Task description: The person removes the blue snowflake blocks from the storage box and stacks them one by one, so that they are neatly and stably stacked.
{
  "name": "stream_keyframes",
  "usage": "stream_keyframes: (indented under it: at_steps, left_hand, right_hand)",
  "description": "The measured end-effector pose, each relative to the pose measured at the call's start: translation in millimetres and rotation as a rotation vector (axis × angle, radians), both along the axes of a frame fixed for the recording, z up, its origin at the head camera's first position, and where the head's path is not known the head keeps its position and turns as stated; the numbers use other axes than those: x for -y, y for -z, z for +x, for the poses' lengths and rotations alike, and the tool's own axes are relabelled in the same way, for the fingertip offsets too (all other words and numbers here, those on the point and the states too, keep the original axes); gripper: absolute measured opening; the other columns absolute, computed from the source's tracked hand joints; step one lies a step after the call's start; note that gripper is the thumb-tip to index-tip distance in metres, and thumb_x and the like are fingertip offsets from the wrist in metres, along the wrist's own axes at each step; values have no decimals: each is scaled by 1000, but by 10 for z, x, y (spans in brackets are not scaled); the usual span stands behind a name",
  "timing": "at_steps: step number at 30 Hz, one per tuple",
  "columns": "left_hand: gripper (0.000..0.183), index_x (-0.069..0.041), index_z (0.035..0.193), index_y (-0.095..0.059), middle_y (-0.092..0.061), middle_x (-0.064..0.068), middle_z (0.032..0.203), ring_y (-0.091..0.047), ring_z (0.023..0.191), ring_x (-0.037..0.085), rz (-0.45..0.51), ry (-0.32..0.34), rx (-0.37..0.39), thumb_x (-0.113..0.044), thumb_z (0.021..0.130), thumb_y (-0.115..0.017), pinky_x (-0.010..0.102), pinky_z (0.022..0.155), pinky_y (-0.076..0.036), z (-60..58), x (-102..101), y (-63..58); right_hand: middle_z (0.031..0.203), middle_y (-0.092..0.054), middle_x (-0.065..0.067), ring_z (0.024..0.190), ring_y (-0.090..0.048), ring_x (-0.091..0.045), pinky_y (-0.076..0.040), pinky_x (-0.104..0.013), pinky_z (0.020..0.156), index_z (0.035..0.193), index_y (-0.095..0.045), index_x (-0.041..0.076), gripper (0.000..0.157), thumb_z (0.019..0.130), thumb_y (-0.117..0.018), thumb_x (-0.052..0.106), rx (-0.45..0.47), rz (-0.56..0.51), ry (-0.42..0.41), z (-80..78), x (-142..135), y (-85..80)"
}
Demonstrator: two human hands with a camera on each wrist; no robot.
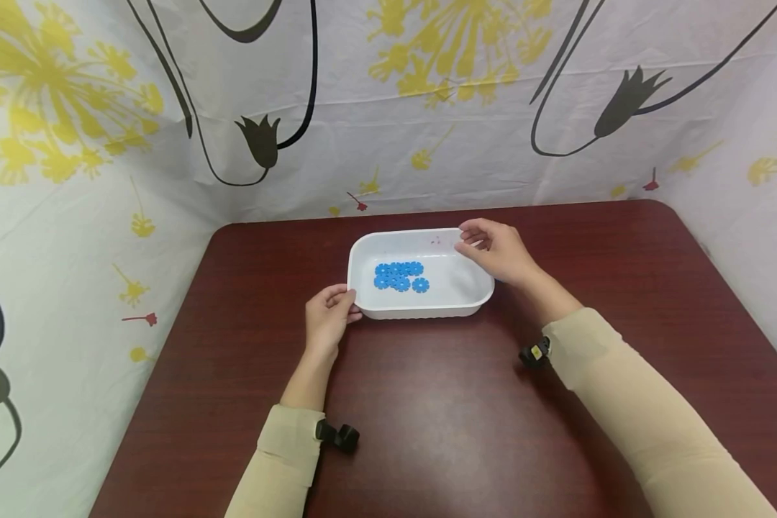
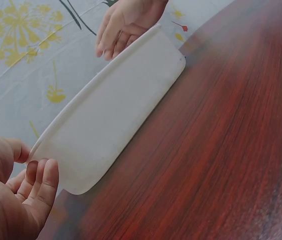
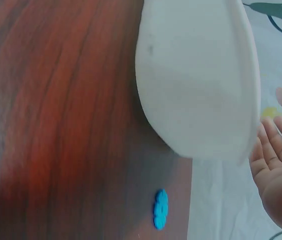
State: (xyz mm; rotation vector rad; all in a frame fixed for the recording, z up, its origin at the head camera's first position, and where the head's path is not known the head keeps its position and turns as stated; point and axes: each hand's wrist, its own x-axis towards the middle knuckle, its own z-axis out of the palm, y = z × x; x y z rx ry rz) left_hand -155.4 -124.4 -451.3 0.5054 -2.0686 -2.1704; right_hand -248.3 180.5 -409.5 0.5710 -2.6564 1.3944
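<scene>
A white plastic tray [image 1: 421, 314] with a rounded rim rests on the table, and several blue notched discs [image 1: 398, 276] lie in its left part. My left hand [image 1: 326, 316] pinches the tray's rim at the near left corner, thumb on top and fingers beneath. At the far right corner my right hand [image 1: 500, 252] hovers by the rim, thumb apart from the loosely bent fingers, holding nothing. In the right wrist view, a blue piece [image 3: 160, 209] lies on the table past the tray's end; in the head view it cannot be seen.
The dark red wooden table [image 1: 427, 417] runs up to a white patterned cloth [image 1: 453, 158] behind it and at both sides. A black wrist camera [image 1: 534, 352] is strapped to the right sleeve, another [image 1: 338, 435] to the left.
</scene>
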Motion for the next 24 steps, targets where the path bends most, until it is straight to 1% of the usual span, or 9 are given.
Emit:
stream_keyframes:
  at_steps: [3,6,11,15,18,24]
  left_hand:
    - [23,7,115,-66,-66,24,97,-66,64,13,1,2,9,-6,96,-67,26,63,-63,-7,6,9]
    - [24,7,116,-65,-66,26,99,-67,65,14,2,4,13,-6,96,-67,26,64,-63,-10,10,14]
    - [25,7,117,-65,-66,26,100,-67,64,13,4,5,13,-6,96,-68,26,63,-63,-10,17,20]
    - [24,7,117,-65,-66,25,99,-67,65,14,9,3,9,-6,96,-68,27,64,-63,-10,18,19]
    - [24,6,116,-65,-67,24,98,-68,65,15,13,3,10,-6,96,-68,28,64,-64,-9,17,24]
    - [24,6,116,-66,-67,26,101,-68,66,15,9,11,7,-7,96,-68,29,66,-64,-10,18,33]
  right_hand:
    - [107,-70,-20,97,-67,-30,-59,-39,84,121,-64,-8,33,92,-74,7,5,3,-17,4,77,20]
    - [106,-70,-22,98,-67,-32,-59,-47,88,120,-64,-8,34,91,-74,6,9,3,-46,3,148,44]
    - [106,-68,-23,98,-67,-30,-60,-46,87,120,-65,-7,35,90,-77,7,16,43,-97,-5,260,102]
    - [107,-67,-22,98,-68,-31,-60,-46,86,119,-66,-6,34,90,-77,9,16,83,-96,0,335,126]
    - [107,-67,-21,97,-68,-31,-60,-46,86,119,-66,-7,35,91,-76,11,26,90,-87,13,386,128]
    - [106,-67,-21,98,-68,-33,-60,-46,87,118,-64,-10,35,91,-75,10,34,75,-116,16,470,154]
